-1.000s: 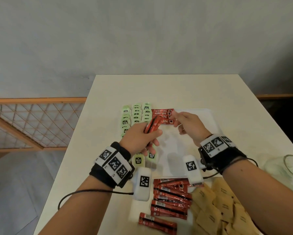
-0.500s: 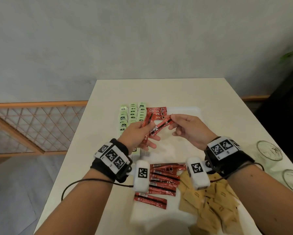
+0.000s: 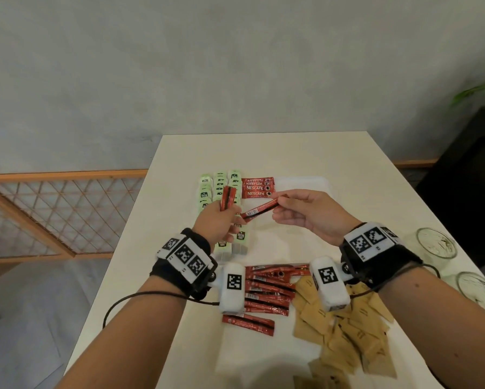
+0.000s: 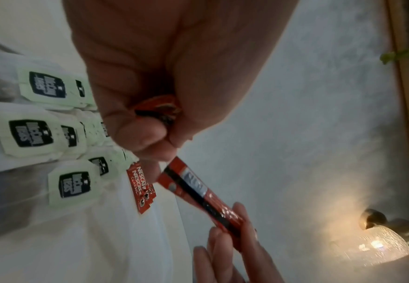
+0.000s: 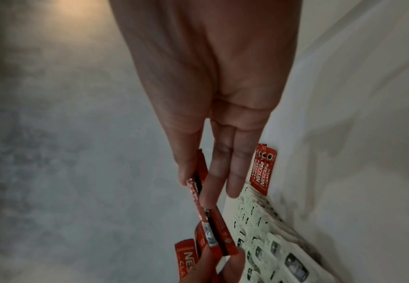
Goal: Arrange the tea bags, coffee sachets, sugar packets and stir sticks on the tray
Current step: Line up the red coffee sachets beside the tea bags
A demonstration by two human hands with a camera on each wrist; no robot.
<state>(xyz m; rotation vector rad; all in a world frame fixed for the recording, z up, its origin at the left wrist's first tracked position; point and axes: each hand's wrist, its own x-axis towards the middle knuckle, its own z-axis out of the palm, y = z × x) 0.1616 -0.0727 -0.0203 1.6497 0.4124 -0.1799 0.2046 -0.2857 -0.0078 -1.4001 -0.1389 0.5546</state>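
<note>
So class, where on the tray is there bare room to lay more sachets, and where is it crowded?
Free: the white tray right of the laid coffee sachets. Crowded: the tea bags fill its left side; near edge of the table holds loose coffee sachets and brown sugar packets.

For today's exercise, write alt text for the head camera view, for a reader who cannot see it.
Two hands pass a red coffee sachet over a white tray: the right hand pinches one end, while the left hand grips more red sachets. On the tray lie rows of pale green tea bags and red Nescafe sachets.
</note>
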